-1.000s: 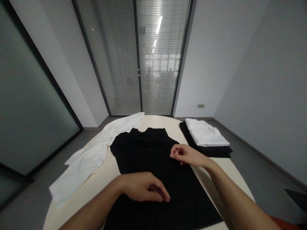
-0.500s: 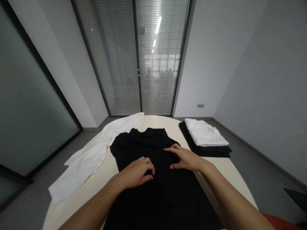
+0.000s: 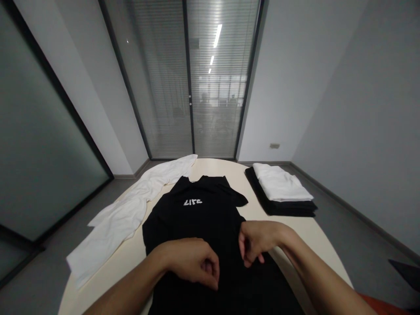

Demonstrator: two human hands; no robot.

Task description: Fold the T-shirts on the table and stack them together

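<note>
A black shirt (image 3: 197,223) lies spread on the pale table, its collar toward the far edge and white lettering (image 3: 193,202) on its upper part. Over the shirt's lower left part is my left hand (image 3: 197,262), its fingers curled in. My right hand (image 3: 252,243) is at the shirt's right side, fingers bent down toward the cloth and pressed together. The cloth looks drawn toward me below both hands, and the fingertips are partly hidden.
A rumpled white garment (image 3: 127,212) lies along the left side of the table (image 3: 210,165). At the right sits a folded stack with a white garment (image 3: 282,183) above black ones (image 3: 290,208). A glass partition (image 3: 213,109) stands behind.
Both hands have moved toward me and their fingers have closed. White lettering now shows on the black shirt, and its right sleeve has come into view.
</note>
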